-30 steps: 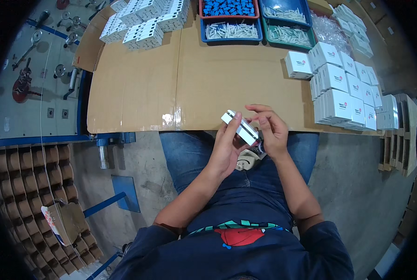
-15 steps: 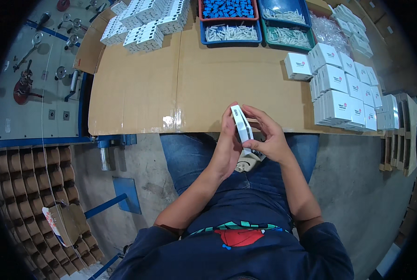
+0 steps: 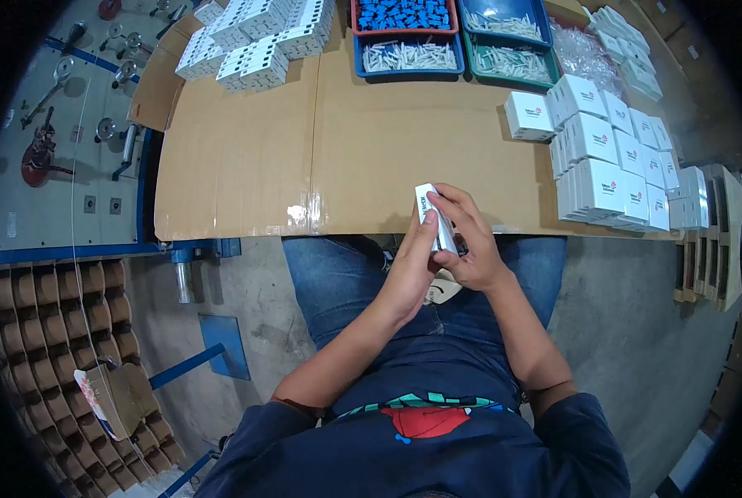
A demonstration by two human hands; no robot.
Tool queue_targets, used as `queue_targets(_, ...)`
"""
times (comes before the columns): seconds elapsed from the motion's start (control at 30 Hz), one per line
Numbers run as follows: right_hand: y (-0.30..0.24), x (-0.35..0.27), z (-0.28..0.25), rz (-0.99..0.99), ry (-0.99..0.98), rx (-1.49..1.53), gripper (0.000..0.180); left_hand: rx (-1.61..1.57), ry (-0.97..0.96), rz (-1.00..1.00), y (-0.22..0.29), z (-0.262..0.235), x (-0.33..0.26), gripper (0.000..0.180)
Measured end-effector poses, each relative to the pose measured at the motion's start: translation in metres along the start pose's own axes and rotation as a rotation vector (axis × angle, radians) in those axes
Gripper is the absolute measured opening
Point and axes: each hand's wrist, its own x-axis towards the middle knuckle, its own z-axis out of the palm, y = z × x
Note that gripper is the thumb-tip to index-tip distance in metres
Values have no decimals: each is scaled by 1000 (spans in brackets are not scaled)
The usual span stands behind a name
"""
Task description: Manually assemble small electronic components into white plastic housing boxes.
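Observation:
A small white plastic case point(image 3: 423, 193) with dark print along its narrow side is held upright between my two hands, over my lap at the table's near edge. My left hand point(image 3: 407, 279) grips its left side, with the thumb laid on the printed edge. My right hand point(image 3: 476, 247) closes round the right side, its fingers at the top and the thumb low down. My fingers cover much of the case, so I cannot tell if its halves meet fully. To the right stand stacked white cases point(image 3: 593, 139), with one case point(image 3: 529, 115) set at their left.
Cardboard point(image 3: 238, 158) covers the table. White slotted housings point(image 3: 252, 68) are piled at the back left. Behind are a red tray point(image 3: 404, 33) of blue parts, and blue point(image 3: 408, 77) and green point(image 3: 516, 79) trays of white pins. Clear plastic bags point(image 3: 587, 54) lie at the back right.
My left thumb has moved onto the printed edge of the case, and my right fingers have come over its top. The gap seen along the case's side no longer shows.

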Motion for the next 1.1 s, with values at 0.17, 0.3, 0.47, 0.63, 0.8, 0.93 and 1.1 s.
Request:
queue_targets(0.17,10,-2,6,-129,74,-36,77,35,35,62,6,18,-7,55)
queue_targets(0.3,12,-4,7,-140,84,-39,79,7,46,67,6,21,-9,53)
queue_targets(0.47,7,-2,6,-118,71,-36,79,-35,32,82,1,17,-9,54)
queue_targets(0.63,0,2,4,-37,59,10,80,-38,36,55,-2,2,-3,55)
queue_targets(0.8,-14,8,-5,70,-4,16,75,191,-103,-62,20,-20,-5,72)
queue_targets(0.93,-17,3,-11,27,-127,33,91,86,-69,-108,31,-18,-2,87)
queue_targets(1.1,-12,-1,-8,102,-91,29,89,83,-96,-118,26,-8,-2,90)
